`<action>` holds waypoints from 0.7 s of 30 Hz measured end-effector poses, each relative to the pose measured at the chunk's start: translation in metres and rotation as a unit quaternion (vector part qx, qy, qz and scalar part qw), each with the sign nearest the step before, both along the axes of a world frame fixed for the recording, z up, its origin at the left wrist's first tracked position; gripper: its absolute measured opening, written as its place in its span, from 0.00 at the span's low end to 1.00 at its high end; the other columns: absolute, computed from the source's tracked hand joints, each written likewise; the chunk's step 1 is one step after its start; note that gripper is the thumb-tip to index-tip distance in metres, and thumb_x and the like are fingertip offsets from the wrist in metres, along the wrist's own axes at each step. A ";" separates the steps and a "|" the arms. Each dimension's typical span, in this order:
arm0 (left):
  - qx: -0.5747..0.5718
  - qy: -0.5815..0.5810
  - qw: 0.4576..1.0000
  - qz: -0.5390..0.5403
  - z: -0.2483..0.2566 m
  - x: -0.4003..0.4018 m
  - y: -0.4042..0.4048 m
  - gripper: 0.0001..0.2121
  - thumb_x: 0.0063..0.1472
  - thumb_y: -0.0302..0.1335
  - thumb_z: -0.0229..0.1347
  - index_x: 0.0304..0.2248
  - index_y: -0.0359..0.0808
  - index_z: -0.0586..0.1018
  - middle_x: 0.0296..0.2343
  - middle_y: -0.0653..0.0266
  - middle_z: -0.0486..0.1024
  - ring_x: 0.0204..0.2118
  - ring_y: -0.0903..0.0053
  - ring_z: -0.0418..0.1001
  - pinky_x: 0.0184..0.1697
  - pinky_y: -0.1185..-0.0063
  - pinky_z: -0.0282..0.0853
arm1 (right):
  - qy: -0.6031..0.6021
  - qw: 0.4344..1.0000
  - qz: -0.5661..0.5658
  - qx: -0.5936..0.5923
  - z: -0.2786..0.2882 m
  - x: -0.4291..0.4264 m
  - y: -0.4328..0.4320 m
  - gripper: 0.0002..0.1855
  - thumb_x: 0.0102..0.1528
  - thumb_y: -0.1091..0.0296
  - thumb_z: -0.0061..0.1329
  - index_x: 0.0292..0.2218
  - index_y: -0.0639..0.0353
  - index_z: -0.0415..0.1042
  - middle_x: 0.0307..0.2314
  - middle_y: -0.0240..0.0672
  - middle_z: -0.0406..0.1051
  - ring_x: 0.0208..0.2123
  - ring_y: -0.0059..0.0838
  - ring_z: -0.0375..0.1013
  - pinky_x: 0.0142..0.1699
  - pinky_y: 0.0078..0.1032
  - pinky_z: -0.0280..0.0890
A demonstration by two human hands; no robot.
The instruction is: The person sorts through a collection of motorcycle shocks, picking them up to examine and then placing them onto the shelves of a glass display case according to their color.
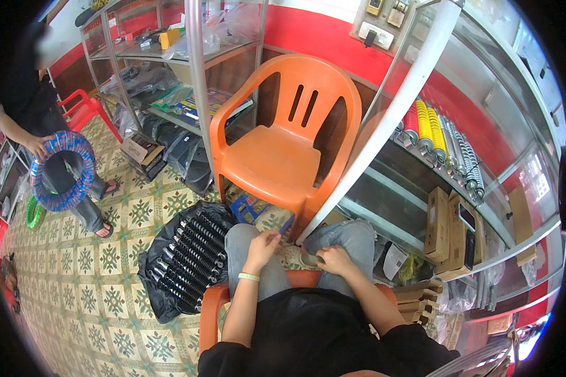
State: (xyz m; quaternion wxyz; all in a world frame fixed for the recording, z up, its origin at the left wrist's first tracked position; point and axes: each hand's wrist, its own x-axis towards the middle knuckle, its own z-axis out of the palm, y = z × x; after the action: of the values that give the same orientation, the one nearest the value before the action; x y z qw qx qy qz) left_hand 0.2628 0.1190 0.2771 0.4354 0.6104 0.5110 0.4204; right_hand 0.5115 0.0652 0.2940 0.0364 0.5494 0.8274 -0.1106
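My left hand (263, 247), with a pale band on its wrist, rests over my left knee, its fingers loosely bent and nothing seen in them. Over my right thigh lies my right hand (335, 259), also without a visible object, its fingertips partly hidden. On the floor to my left, several black coil-spring shock absorbers (191, 252) lie side by side on a black plastic sheet (158, 301). An orange plastic armchair (273, 160) faces me, with a blue flat item (245, 207) on the floor under its front.
At the left a person (26, 94) holds a blue wrapped tire (88, 160); a green ring (34, 212) is behind. A glass cabinet at right holds red, yellow and silver springs (424, 125) and cardboard boxes (455, 235). An open carton (144, 155) stands by the shelves (188, 61).
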 end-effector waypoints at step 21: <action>0.000 -0.005 1.000 -0.007 -0.007 -0.001 0.002 0.12 0.53 0.33 0.52 0.32 0.31 0.75 0.23 0.55 0.75 0.24 0.72 0.74 0.30 0.79 0.68 | 0.000 1.000 0.010 0.021 -0.005 0.003 -0.002 0.16 0.44 0.56 0.47 0.31 0.56 0.70 0.30 0.39 0.70 0.32 0.38 0.71 0.40 0.35 0.63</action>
State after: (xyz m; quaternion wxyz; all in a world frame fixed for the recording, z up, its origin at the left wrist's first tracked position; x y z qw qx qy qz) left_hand 0.2614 0.1206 0.2704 0.4409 0.6121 0.5045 0.4200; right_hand 0.5141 0.0631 0.2891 0.0256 0.5416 0.8351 -0.0929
